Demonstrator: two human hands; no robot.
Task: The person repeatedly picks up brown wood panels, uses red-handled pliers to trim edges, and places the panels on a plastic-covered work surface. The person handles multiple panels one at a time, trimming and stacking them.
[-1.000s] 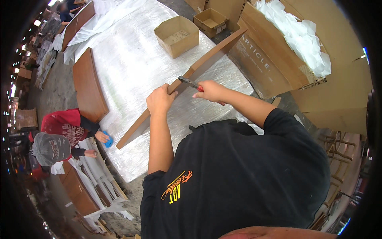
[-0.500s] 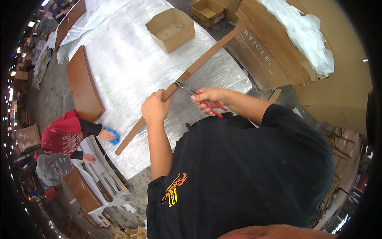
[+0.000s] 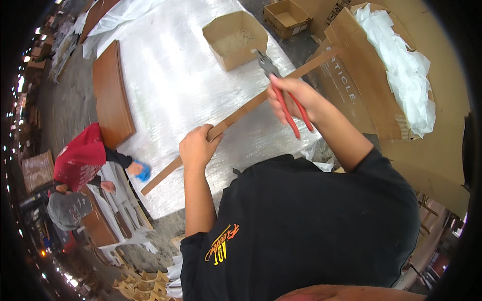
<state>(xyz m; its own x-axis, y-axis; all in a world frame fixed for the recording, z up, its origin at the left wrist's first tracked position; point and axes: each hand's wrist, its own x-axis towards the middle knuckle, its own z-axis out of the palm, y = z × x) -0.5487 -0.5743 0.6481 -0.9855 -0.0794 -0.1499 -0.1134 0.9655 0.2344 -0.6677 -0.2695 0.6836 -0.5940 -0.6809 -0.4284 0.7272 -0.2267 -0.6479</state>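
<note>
My left hand [image 3: 197,148] is closed round a long, narrow brown strip [image 3: 243,109], which slants across the plastic-wrapped table [image 3: 165,65] from lower left to upper right. My right hand [image 3: 293,95] grips pliers [image 3: 268,65] with red handles, raised above the strip and apart from it. The jaws point up and to the left, at the right side of an open cardboard box [image 3: 240,59] on the table. Small bits lie on the box's bottom. Whether the jaws pinch anything is too small to tell.
To the left, a co-worker in a red shirt [image 3: 80,159] presses a blue cloth [image 3: 143,171] on the table's edge beside a brown wooden panel [image 3: 113,95]. Another open box [image 3: 286,27] sits beyond the table. At right stands a large carton [image 3: 371,85] with white wrapping [image 3: 396,75].
My right hand has lifted the pliers off the strip, up and right toward the box. The jaws have turned to point upward. My left hand still holds the strip.
</note>
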